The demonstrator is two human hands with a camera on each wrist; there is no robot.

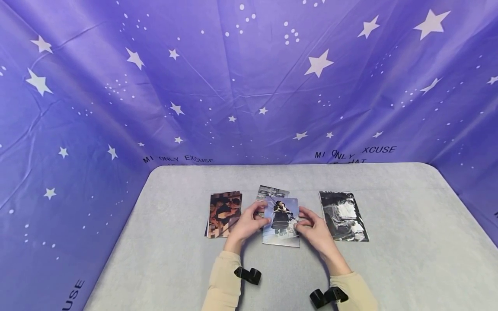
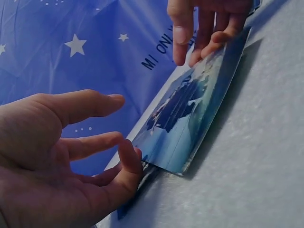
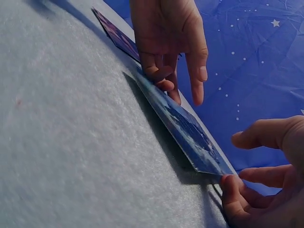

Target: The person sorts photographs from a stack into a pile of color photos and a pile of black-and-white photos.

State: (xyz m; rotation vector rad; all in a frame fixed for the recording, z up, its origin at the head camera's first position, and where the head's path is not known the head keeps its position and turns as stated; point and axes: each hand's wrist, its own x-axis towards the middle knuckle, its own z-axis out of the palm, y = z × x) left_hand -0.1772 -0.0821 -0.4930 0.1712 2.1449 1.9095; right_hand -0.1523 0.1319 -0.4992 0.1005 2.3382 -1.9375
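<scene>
A blue-toned photo with a dark-clothed figure is held slightly above the table by both hands. My left hand grips its left edge, and my right hand its right edge. From the left wrist view, curled fingers of the left hand meet the photo's near corner. In the right wrist view, the right hand's fingertips pinch the opposite edge. Beneath and behind this photo lies a black-and-white photo, partly covered.
Left of the hands lies a small stack of brown-toned photos. To the right are glossy black-and-white photos. They rest on a pale grey table, with a purple star-printed cloth behind. Black wrist cameras sit on both sleeves.
</scene>
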